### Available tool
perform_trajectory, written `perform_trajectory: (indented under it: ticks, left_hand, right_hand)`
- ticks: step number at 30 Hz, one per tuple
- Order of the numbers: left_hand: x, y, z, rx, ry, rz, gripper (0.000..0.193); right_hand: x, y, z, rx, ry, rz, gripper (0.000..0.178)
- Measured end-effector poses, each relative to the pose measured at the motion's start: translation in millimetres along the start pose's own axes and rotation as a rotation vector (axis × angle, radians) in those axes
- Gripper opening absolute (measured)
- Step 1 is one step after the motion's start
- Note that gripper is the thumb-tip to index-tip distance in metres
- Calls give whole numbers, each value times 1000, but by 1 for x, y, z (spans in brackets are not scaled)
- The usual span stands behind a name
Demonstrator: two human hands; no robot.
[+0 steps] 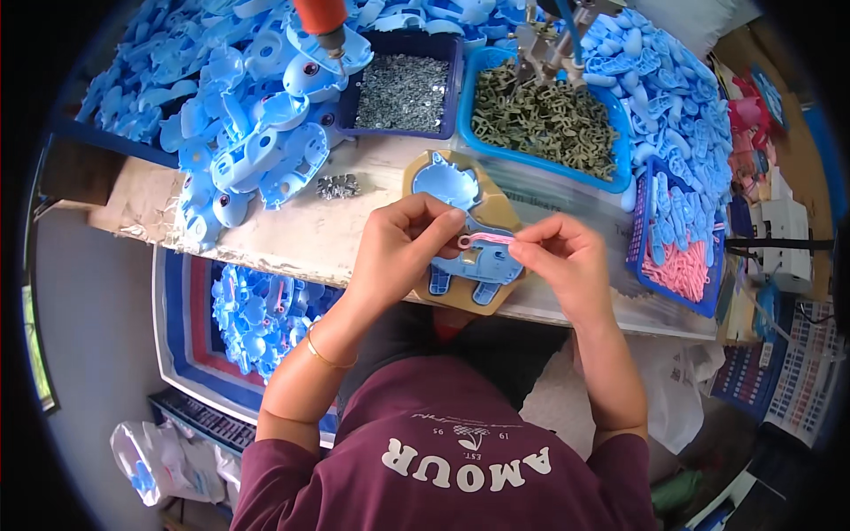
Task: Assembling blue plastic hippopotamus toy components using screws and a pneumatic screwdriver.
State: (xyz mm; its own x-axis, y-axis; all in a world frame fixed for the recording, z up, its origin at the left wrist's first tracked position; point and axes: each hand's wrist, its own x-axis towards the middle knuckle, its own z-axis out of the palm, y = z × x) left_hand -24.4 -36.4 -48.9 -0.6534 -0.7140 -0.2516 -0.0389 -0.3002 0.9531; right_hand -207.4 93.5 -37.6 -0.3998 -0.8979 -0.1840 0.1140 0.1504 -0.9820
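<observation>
Between my two hands is a slim pink plastic piece [490,237] with a small ring at its left end. My left hand [409,234] is closed in a pinch beside that ring, and my right hand [564,259] pinches the other end. Just beneath them lies a tan shaped holder [485,212] on the table. A round light-blue shell [447,183] rests in its upper part. A light-blue toy body shell with legs [491,267] sits in its lower part, partly covered by my fingers.
Light-blue shells [257,159] heap up at the left. Behind the holder stand a dark-blue tray of small metal pieces [403,93] and a blue tray of olive-green parts [544,124]. A basket with pink pieces [677,270] is at right. An orange-red tool [320,16] hangs above.
</observation>
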Motion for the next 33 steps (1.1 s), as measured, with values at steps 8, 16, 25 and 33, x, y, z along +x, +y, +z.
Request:
perform_trajectory:
  ticks: [8, 16, 25, 33]
  left_hand:
    - [-1, -6, 3, 111, 38, 115, 18]
    - [-1, -3, 4, 227, 0, 162, 17]
    - [4, 6, -13, 115, -233, -14, 21]
    - [5, 13, -19, 157, -294, -65, 25]
  right_hand:
    - [-11, 8, 16, -69, 180, -105, 10]
    - [-18, 22, 21, -43, 253, -197, 9]
    - [-8, -11, 23, -416, -89, -276, 14]
    - [2, -6, 29, -789, -91, -549, 11]
